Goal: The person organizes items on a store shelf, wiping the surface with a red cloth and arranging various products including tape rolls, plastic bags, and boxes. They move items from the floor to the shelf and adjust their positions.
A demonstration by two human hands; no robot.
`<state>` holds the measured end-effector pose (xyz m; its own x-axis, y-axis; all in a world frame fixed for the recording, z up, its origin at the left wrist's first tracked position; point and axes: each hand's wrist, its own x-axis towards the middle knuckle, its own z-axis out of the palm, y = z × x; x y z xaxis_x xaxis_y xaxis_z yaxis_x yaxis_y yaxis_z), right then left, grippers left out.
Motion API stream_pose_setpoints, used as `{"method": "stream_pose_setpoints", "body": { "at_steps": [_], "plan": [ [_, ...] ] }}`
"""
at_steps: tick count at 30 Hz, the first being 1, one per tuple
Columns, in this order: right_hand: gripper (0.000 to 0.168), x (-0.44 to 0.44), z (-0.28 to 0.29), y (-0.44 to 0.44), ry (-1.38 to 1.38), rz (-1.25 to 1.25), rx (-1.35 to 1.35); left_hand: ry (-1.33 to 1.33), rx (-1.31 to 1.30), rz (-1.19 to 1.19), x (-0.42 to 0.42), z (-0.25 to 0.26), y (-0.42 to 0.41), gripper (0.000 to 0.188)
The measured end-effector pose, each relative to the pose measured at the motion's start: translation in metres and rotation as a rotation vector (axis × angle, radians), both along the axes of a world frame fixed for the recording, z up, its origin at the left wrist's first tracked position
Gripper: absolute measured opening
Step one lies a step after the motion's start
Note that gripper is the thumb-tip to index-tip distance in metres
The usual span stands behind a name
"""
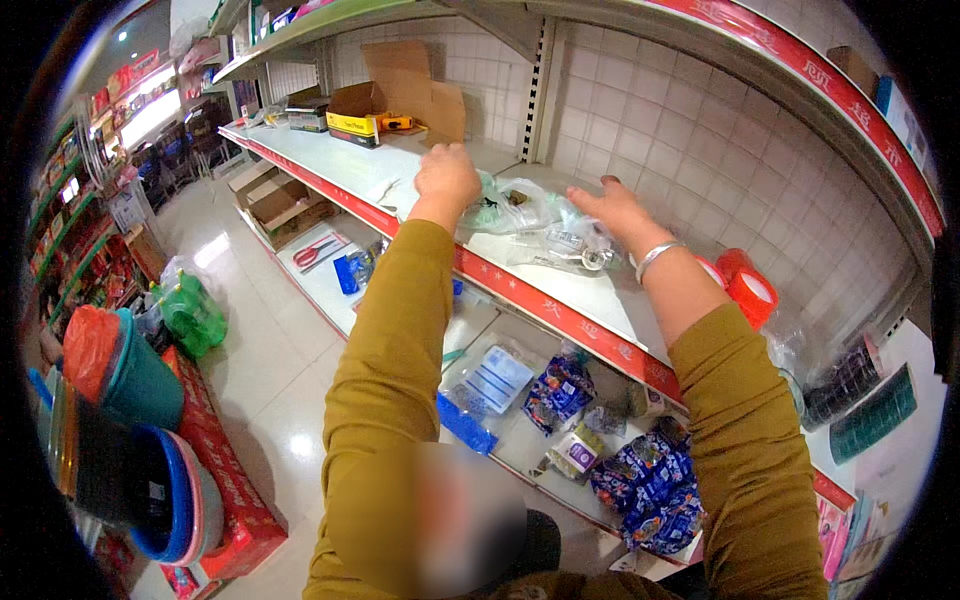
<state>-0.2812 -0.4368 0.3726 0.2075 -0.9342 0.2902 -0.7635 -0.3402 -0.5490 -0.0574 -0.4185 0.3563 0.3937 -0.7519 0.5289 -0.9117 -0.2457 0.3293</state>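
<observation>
My left hand (448, 178) is curled into a fist at the left end of a thin, see-through plastic bag (487, 210) on the middle shelf. Some plastic shows on both sides of the fist; its fingertips are hidden. My right hand (615, 210), with a silver bangle at the wrist, hovers over the right end of the heap with its fingers apart. Between the hands lie more clear plastic packs, one with a round metallic item (595, 259) inside. The white shelf board (577, 289) under them has a red front strip (510, 285).
Open cardboard boxes (352, 124) stand at the shelf's left, and red tape rolls (750, 292) at its right. Red-handled scissors (315, 253) and blue patterned packs (649, 487) lie on the lower shelf. Plastic tubs (161, 495) and green bottles (191, 311) stand on the floor at left.
</observation>
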Motion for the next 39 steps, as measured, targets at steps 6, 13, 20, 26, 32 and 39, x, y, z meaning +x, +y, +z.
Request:
{"method": "stream_pose_setpoints", "body": {
  "at_steps": [6,13,20,26,32,39],
  "plan": [
    [0.054,0.002,-0.005,0.043,-0.026,0.000,-0.323,-0.153,0.257,-0.619,-0.024,0.000,0.010,0.020],
    [0.034,-0.156,-0.002,0.214,-0.003,0.793,-0.015,-0.532,0.380,-0.439,-0.065,-0.001,0.028,0.019],
    [0.028,-0.374,-0.104,0.363,-0.377,0.205,0.388,-0.246,-0.335,-0.768,-0.139,0.003,0.174,0.024],
    [0.032,-0.559,-0.299,0.477,-0.473,-1.102,0.305,0.046,0.244,-1.276,-0.301,-0.131,0.261,0.017],
    [0.040,-0.621,-0.391,0.469,-0.169,-1.177,0.158,0.274,0.704,-1.269,-0.403,-0.177,0.311,0.015],
    [0.056,-0.718,-0.397,0.385,0.278,-1.125,0.291,0.164,0.841,-1.242,-0.443,-0.198,0.309,0.014]
  ]
}}
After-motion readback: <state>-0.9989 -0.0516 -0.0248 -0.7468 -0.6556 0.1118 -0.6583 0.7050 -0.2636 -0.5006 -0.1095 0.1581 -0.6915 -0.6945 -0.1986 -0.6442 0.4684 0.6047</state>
